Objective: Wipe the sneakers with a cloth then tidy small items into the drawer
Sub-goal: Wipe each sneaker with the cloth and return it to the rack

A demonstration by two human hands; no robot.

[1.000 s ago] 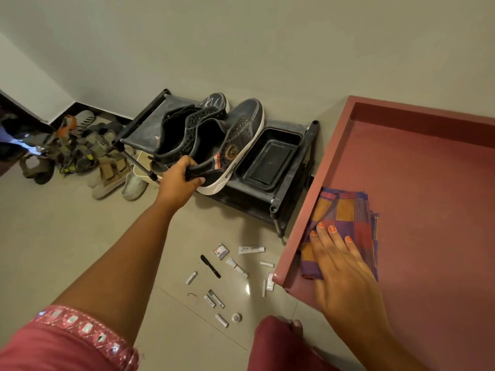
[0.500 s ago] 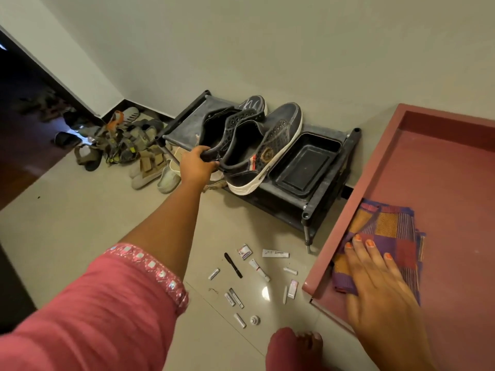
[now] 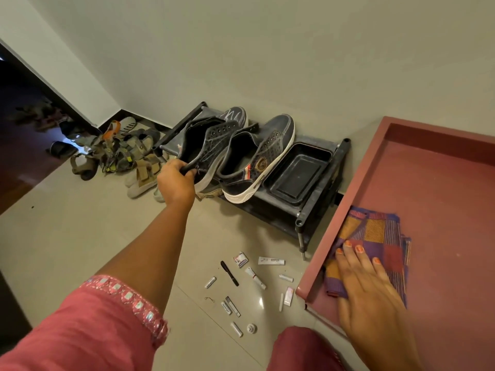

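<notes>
Meanwhile, the heel collar of a dark sneaker (image 3: 203, 153) is gripped by the left hand (image 3: 175, 183), fingers curled round the rim, so that the shoe is tilted up off the black shoe rack (image 3: 318, 207), apparently to be drawn toward the person for wiping; its partner, a second dark sneaker (image 3: 257, 162) with a white sole, is left resting on the rack just beside it. The checked cloth (image 3: 375, 245), folded and lying in the near corner of the open pink drawer (image 3: 442, 199), is covered by the right hand (image 3: 367, 293), fingers straight and spread flat on the fabric, a pose judged to be the start of picking it up. Wiping is judged not yet begun, and the small items (image 3: 246, 285) are seen scattered on the tiled floor (image 3: 67, 236) between the rack and the person's knee: a black pen (image 3: 229, 273), a white tube (image 3: 271, 261), several little sticks and packets, none yet in the drawer. An empty black tray (image 3: 294, 172) is seated on the rack to the right of the shoes, and part of a grey shoe (image 3: 234, 116) is visible behind them. Sandals are heaped in a pile (image 3: 117, 153) against the wall to the left, near a dark doorway. The sneaker's path toward the person is crossed by nothing but open floor, though the scattered items lie below it and the drawer's front edge is close beside them
</notes>
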